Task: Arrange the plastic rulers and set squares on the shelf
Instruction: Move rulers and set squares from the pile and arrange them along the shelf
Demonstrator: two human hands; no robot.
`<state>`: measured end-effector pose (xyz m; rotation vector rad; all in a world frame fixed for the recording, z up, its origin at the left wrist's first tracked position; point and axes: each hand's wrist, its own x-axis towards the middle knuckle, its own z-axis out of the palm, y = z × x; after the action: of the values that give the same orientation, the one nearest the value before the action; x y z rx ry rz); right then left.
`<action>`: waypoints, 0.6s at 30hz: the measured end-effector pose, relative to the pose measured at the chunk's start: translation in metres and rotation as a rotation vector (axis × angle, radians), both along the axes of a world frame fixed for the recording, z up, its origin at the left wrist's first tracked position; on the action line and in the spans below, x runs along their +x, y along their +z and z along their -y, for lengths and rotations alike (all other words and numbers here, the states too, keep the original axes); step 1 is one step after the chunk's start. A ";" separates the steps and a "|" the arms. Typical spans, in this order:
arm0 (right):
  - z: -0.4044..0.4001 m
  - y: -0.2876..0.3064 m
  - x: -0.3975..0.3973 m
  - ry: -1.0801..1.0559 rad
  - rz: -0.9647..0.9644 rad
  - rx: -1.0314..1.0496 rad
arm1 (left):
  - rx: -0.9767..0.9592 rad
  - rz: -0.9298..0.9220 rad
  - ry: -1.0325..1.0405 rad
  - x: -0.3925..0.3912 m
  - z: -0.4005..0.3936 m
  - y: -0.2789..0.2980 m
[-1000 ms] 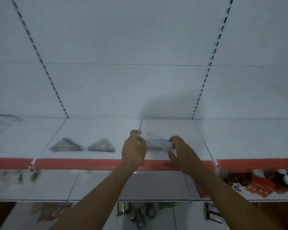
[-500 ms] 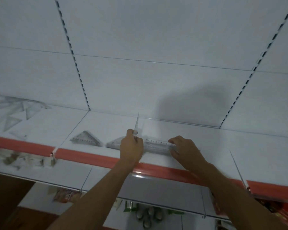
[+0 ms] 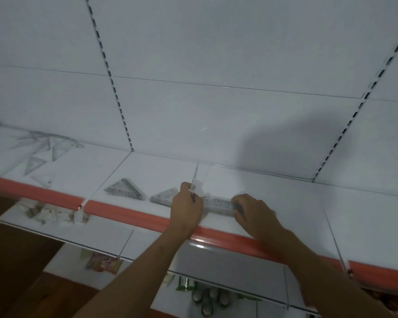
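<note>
From the head view, we hold a clear plastic ruler (image 3: 218,204) flat on the white metal shelf (image 3: 274,198), near its red front edge (image 3: 129,213). Our left hand (image 3: 186,207) pinches the ruler's left end with curled fingers; our right hand (image 3: 254,210) curls over its right end. Two clear triangular set squares (image 3: 124,191) lie just left, more toward the shelf's left end.

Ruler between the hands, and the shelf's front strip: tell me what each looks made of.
Ruler: looks like clear plastic, since the white shelf shows through it, with printed marks along it. Front strip: probably smooth red-orange plastic or painted metal; a soft sheen runs along its rounded edge, but the look cannot settle which.
</note>
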<state>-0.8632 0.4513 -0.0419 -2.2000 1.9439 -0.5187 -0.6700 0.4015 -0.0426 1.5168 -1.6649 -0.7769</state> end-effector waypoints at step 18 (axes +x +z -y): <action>0.043 0.022 0.075 0.250 -0.238 -0.512 | -0.105 0.457 -0.045 0.050 -0.022 0.012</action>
<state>-0.7885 0.4082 -0.0199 -2.8898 1.7388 -0.8203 -0.6202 0.4234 -0.0302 1.6708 -2.0390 -0.3707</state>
